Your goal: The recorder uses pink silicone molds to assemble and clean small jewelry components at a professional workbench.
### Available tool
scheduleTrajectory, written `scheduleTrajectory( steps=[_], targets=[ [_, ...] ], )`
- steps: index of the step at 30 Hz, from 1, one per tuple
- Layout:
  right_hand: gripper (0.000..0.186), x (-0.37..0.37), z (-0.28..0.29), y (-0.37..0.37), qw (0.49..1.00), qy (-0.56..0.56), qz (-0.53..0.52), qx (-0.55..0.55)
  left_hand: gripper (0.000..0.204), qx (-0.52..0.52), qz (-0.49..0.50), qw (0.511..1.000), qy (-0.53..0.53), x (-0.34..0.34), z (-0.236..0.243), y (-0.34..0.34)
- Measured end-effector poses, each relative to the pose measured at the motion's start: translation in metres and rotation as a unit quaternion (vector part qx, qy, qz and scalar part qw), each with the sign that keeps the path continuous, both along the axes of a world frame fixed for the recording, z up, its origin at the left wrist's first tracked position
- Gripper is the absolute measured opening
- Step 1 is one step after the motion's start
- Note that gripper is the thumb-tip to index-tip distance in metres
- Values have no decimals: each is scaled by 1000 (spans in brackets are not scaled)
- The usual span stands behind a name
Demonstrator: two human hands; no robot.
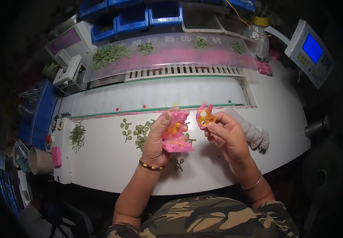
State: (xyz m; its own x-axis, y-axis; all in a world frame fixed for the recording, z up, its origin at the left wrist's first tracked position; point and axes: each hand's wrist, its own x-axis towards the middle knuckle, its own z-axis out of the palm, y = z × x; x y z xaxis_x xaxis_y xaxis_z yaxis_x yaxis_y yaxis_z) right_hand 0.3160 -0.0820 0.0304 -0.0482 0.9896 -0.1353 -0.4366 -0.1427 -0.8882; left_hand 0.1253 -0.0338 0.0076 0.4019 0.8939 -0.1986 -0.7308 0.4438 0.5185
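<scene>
Above the white table, my left hand (159,137) is closed around a pink rubber mould (178,146). Its two parts are folded away from each other, and yellow-orange patches show on the inner face. To its right, my right hand (229,135) pinches a smaller pink and yellow mould piece (205,118) with a whitish area in its middle. The two pieces are apart. Behind and below my left hand lie several small green branched pieces with round ends (141,133), partly hidden by the hand. One such green piece (179,164) lies nearer to me.
A conveyor strip (155,93) with green edging runs behind my hands. Beyond it, a clear sheet (171,51) bears green piles. A grey cloth bundle (253,133) lies right of my right hand. Thin green pieces (77,136) lie left; a control panel (311,53) stands back right.
</scene>
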Motion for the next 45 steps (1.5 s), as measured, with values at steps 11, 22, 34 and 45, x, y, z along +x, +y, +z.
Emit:
scheduleTrajectory(
  steps=[11, 22, 34, 45],
  targets=[
    [14, 10, -5, -6, 995, -81, -43, 41, 65, 67, -38, 996, 35, 13, 0, -11],
    [12, 29, -30, 0, 768, -600, -81, 209, 65, 130, 27, 987, 94, 12, 7, -18],
    [41, 23, 25, -14, 884, -352, 53, 302, 66, 157, 36, 981, 108, 15, 7, -18],
    [28, 1, 0, -14, 620, -617, -53, 481, 67, -30, -6, 999, 23, 50, 14, -24]
  ],
)
